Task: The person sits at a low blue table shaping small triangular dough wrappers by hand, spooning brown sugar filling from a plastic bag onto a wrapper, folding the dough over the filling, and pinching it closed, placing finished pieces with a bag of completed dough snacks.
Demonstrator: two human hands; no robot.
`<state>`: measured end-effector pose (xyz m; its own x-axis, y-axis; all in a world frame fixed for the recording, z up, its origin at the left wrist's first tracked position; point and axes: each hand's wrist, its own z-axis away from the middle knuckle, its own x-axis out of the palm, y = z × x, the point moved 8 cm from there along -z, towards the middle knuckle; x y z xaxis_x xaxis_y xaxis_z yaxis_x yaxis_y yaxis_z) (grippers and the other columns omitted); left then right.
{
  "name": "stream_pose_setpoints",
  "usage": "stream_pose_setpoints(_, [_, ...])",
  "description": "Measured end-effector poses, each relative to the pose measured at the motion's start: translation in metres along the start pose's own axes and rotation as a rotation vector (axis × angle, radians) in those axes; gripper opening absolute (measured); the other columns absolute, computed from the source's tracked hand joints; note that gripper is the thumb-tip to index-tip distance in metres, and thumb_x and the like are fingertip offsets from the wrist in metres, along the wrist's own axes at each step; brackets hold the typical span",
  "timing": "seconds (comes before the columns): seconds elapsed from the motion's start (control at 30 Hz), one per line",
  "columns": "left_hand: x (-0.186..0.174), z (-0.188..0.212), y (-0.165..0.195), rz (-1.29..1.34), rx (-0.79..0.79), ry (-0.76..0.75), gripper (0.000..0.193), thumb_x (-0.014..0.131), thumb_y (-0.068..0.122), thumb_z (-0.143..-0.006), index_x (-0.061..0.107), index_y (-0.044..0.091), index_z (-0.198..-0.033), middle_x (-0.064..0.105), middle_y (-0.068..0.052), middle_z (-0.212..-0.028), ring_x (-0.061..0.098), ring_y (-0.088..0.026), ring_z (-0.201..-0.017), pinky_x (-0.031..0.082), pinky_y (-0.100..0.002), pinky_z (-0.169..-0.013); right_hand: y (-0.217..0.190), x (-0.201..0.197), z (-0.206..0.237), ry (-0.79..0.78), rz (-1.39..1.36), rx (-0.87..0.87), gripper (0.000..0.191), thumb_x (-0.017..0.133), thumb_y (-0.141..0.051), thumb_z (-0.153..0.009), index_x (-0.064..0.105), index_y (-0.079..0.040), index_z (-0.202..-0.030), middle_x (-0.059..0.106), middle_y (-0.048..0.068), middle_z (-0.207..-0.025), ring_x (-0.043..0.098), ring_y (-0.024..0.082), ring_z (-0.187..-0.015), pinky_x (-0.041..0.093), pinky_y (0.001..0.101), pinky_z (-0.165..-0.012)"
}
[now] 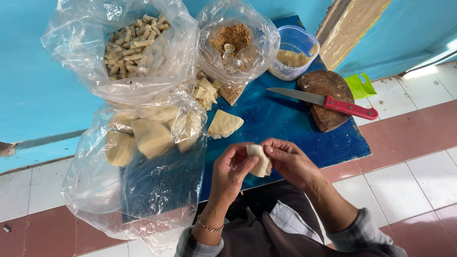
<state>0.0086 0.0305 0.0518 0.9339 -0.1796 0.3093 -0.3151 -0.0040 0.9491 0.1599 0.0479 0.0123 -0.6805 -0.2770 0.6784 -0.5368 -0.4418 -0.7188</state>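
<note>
Fingers (247, 164) of both hands w/ dough wrapper (260, 161)

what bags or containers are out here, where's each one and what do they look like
Clear plastic bag: back left, bulging, holds pale rolled sticks.
Second clear bag: back centre, holds brown crumbs and a small spoon.
Plastic tub: back right, clear with blue rim, beige paste inside.
Large clear bag: front left, lying open, holds flat pale wrappers.
No labels, signs or screens.
</note>
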Motion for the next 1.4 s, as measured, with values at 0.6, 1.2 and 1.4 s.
stream_pose_setpoints(0.6, [0.004,0.037,0.032,-1.252,0.600,0.019,0.022,0.066,0.011,-0.092,0.071,0.006,-0.113,0.070,-0.005,-0.115,0.065,-0.025,-0.108,0.045,-0.048,-0.101,-0.007,0.075,0.044,0.013,2.038,-0.851,0.051,0.076,-0.011,-0.071,0.075,-0.013,-0.122,0.070,0.003,-0.107,0.065,0.019,-0.087,0.051,0.0344,-0.067])
stream_pose_setpoints(1.2, [0.004,0.031,0.031,-1.279,0.509,-0.078,0.026,0.068,0.019,-0.091,0.069,0.009,-0.115,0.064,-0.005,-0.119,0.061,-0.026,-0.111,0.035,-0.056,-0.109,-0.191,-0.102,-0.181,0.184,2.202,-0.445,0.072,0.069,-0.073,-0.077,0.068,-0.031,-0.135,0.019,0.011,-0.173,-0.003,0.038,-0.158,-0.016,0.0789,-0.109])
stream_pose_setpoints(1.4, [0.002,0.030,0.030,-1.270,0.504,-0.091,0.025,0.068,0.019,-0.092,0.070,0.009,-0.114,0.064,-0.005,-0.118,0.061,-0.025,-0.111,0.035,-0.055,-0.110,-0.179,-0.121,-0.176,0.314,2.208,-0.497,0.063,0.076,-0.065,-0.080,0.073,-0.026,-0.129,0.029,0.009,-0.171,0.007,0.037,-0.159,-0.014,0.0787,-0.112])
